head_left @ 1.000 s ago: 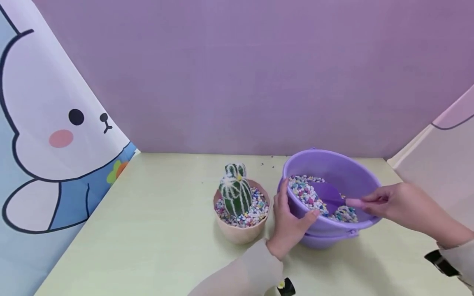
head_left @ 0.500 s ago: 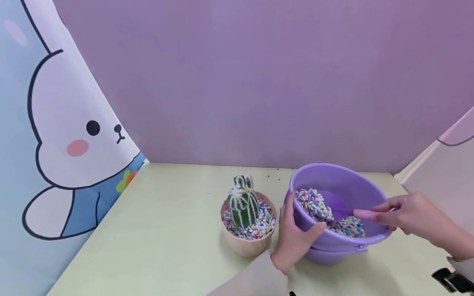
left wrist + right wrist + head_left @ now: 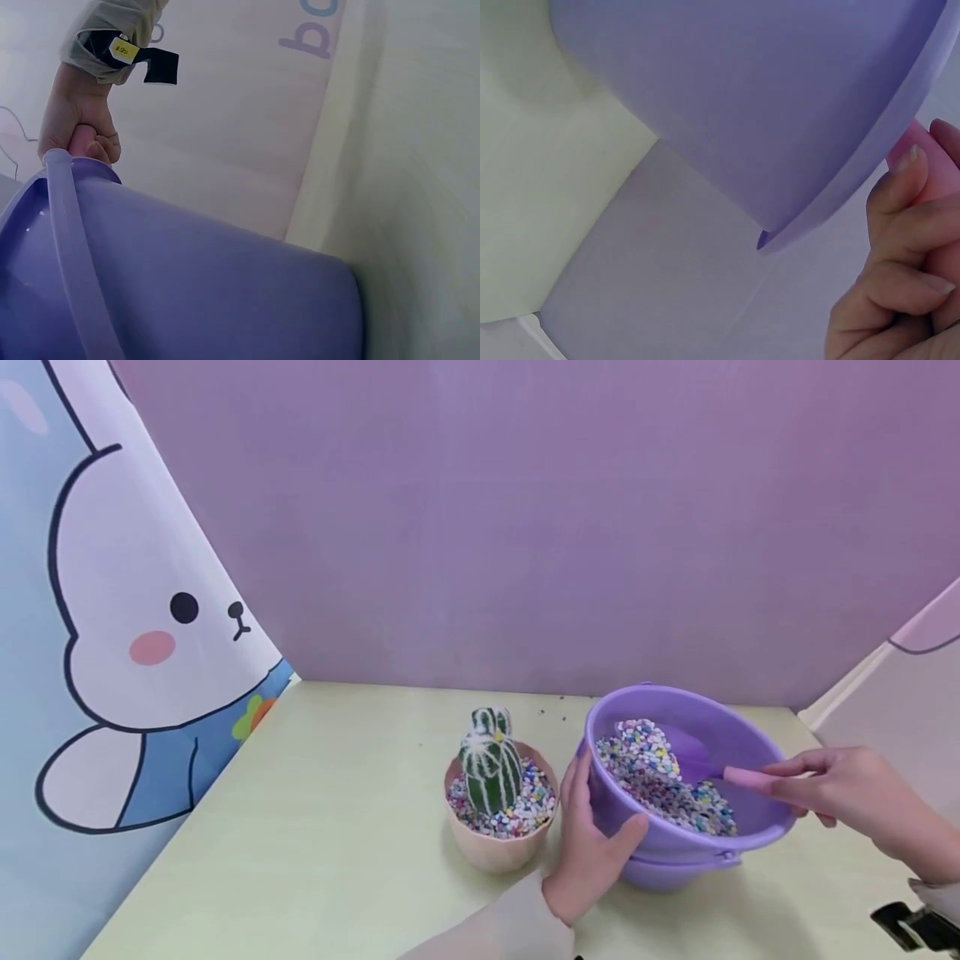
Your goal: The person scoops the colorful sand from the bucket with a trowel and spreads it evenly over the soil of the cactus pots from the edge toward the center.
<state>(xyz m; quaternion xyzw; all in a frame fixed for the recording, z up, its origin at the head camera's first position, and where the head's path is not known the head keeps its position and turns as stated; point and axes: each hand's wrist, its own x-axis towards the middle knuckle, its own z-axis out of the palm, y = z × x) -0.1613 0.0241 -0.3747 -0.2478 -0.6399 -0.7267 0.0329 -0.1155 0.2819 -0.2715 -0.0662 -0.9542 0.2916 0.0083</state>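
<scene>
A purple bucket [image 3: 652, 852] tilts on the tabletop, with small multicoloured pebbles [image 3: 675, 806] inside. My left hand [image 3: 588, 852] rests against its near left outer wall, fingers straight and thumb spread. My right hand [image 3: 847, 793] grips the pink handle of a small shovel [image 3: 701, 768]; its purple blade is inside the bucket and bears a heap of pebbles. In the right wrist view, curled fingers [image 3: 900, 289] wrap that handle, while the bucket wall hides the blade. The left wrist view has the bucket's side and its handle strap [image 3: 75, 255], with my right hand beyond the rim.
Just left of the bucket stands a peach-coloured pot [image 3: 495, 852] holding a green cactus [image 3: 491, 772] among similar pebbles. A few dark crumbs lie near the back edge of the pale yellow table [image 3: 337, 827]. A purple wall [image 3: 450, 527] rises behind it.
The shovel has lifted within the bucket, and pebbles now sit heaped on its blade. My left hand stays at the bucket's side. The head view has shifted slightly.
</scene>
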